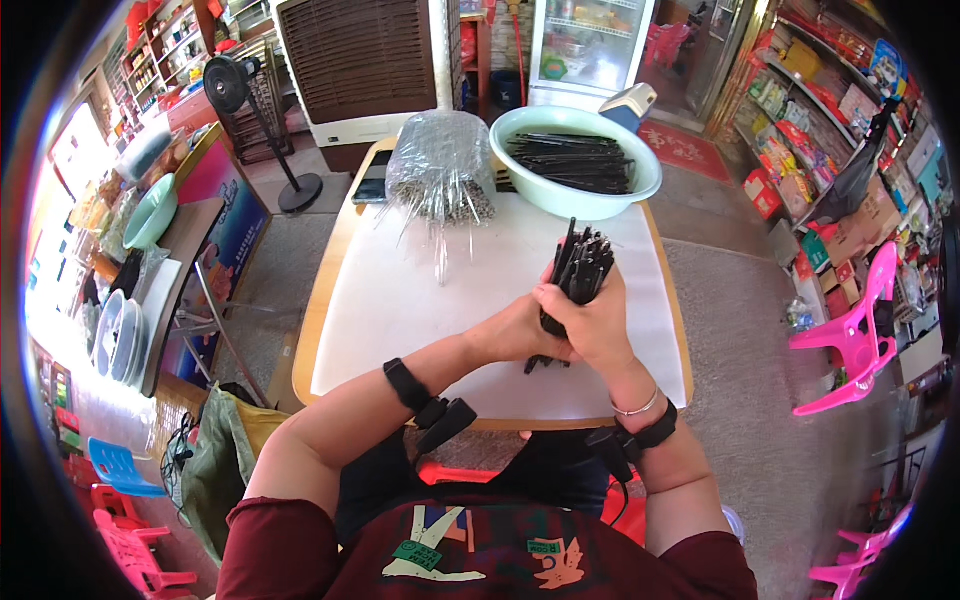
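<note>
Both of my hands are wrapped round a bundle of thin black sticks (582, 262), held tilted over the near right part of the table. My left hand (515, 330) grips it from the left, low down. My right hand (603, 318) closes round it from the right, thumb across the front. The upper ends fan out above my fingers, and a few lower ends show beneath. Ahead stands a pale green basin (575, 207) holding many similar black sticks (570, 160). Left of it, a clear plastic bag (440, 150) lies with thin metallic wires (440, 215) poking out toward me.
The white-topped table (385, 320) has a wooden rim. A dark phone (372, 180) lies at its far left corner. A fan (298, 190) and side table (190, 270) stand left, a pink chair (850, 325) right. A green sack (220, 470) is near my left elbow.
</note>
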A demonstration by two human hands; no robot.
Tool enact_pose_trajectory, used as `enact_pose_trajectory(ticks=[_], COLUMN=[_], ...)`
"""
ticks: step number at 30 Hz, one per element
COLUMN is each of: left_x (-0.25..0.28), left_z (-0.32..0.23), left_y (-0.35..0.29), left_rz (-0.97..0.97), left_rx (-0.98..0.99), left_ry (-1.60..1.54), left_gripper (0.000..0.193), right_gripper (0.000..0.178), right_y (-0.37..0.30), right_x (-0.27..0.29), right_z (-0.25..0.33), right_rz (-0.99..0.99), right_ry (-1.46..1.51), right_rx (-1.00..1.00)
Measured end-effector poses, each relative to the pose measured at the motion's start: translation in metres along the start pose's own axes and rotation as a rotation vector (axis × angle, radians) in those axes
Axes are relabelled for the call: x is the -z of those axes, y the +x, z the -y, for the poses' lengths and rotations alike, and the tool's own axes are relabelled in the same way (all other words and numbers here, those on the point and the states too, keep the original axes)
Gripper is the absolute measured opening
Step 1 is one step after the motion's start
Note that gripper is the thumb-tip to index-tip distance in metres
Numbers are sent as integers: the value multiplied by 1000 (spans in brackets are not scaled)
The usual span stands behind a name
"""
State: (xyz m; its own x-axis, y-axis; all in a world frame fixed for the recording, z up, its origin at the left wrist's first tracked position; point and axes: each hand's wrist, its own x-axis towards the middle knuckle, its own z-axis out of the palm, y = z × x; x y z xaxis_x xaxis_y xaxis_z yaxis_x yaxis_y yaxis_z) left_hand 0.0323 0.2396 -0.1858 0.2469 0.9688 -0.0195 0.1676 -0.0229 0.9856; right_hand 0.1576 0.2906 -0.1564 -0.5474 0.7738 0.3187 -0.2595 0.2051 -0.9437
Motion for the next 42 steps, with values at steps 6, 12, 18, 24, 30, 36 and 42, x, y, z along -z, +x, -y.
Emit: enact_pose_trajectory(ticks=[6, 12, 18, 24, 30, 36, 42], left_x=[17, 40, 45, 48, 49, 50, 45], left_z=[18, 24, 23, 30, 39, 38, 33], left_y=[-35, -69, -87, -93, -90, -98, -104], left_rz=[-114, -283, -323, -335, -323, -356, -430], left_rx=[-188, 16, 77, 120, 161, 155, 47], left_ry=[-12, -29, 35, -199, -202, -221, -57], left_gripper=[77, 45, 23, 21, 20, 18, 19], right_gripper=[34, 52, 59, 45, 80, 70, 61], right_y=[3, 72, 160, 223, 251, 253, 245], right_x=[14, 40, 40, 44, 42, 47, 117], right_z=[49, 87, 39, -39, -62, -37, -83], right_rz=[-59, -221, 140, 412, 644, 604, -30], right_ry=[-181, -756, -1357, -1455, -1420, -829, -967], right_rx=[120, 587, 835, 574, 62, 2, -53])
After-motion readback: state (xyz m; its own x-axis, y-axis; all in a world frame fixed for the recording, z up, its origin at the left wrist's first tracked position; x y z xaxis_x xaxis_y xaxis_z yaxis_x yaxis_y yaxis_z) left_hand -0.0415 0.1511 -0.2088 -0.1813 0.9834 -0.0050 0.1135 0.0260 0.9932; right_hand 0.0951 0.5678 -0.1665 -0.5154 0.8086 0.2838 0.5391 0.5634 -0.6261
